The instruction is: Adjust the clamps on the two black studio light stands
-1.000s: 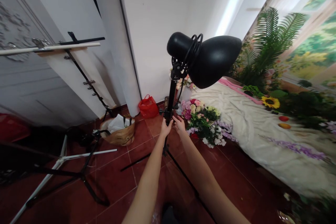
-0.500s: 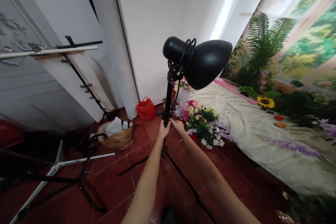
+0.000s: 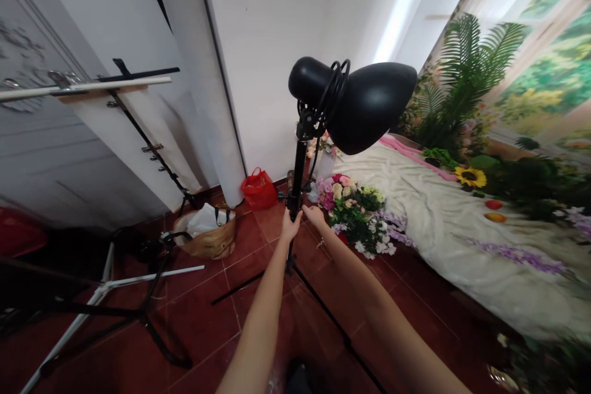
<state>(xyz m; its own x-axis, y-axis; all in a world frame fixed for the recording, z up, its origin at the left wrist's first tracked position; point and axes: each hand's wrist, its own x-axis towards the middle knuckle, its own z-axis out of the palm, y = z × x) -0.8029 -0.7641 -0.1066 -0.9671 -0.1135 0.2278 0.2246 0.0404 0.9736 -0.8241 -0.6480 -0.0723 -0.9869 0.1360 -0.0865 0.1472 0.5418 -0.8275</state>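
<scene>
A black studio lamp with a coiled cable round its neck tops a light stand in the middle of the head view. My left hand is wrapped round the stand's pole, just under a collar with a side knob. Close on the pole's right side is my right hand, its fingers drawn together at the pole; whatever they pinch is too small to make out. Below, the stand's thin legs spread over the red tiles.
Behind the stand are a red bag and a woven basket. Artificial flowers lie beside a cloth-covered platform at right. Left are a clamped backdrop stand and a white-legged stand.
The lamp head sits slightly farther right and higher in view. My right hand's fingertips have shifted a little; my left hand stays on the pole.
</scene>
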